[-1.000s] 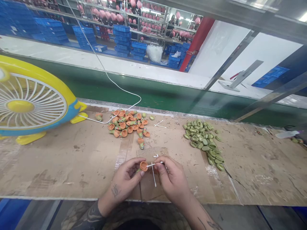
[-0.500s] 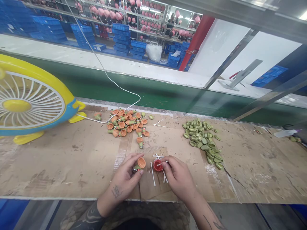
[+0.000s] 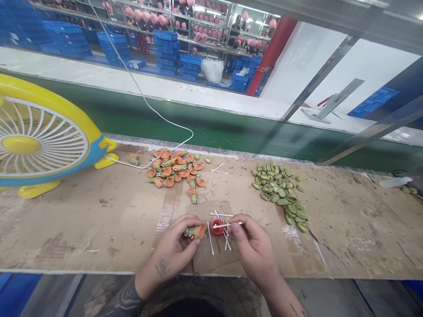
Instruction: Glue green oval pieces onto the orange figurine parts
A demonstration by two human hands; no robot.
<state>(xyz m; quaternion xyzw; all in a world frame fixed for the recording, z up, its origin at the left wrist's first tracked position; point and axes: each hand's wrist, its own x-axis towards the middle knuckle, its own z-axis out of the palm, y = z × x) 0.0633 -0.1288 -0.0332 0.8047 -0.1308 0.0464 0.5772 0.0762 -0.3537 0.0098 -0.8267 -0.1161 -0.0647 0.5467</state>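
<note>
My left hand (image 3: 175,242) grips a small green figurine (image 3: 194,232) with an orange cup-shaped end, which points right. Pinched in my right hand (image 3: 253,240) is a cotton swab (image 3: 224,226), its tip over a small red pot (image 3: 217,227). The pot stands between my hands on a cardboard piece (image 3: 211,264). Several other swabs lie around it, one loose swab (image 3: 210,239) just left of the pot. Farther back sits a heap of similar orange-and-green figurines (image 3: 172,169), with a single figurine (image 3: 192,195) nearer to me.
A pile of green oval pieces (image 3: 279,191) lies to the right. At the left stands a yellow and blue fan (image 3: 49,132), its white cord (image 3: 165,119) running across the back. A clear bottle (image 3: 395,182) lies far right. A green ledge (image 3: 211,127) borders the table.
The figurine in my left hand has turned so its orange opening faces right. My right hand has shifted slightly right, and more of its swab shows over the pot.
</note>
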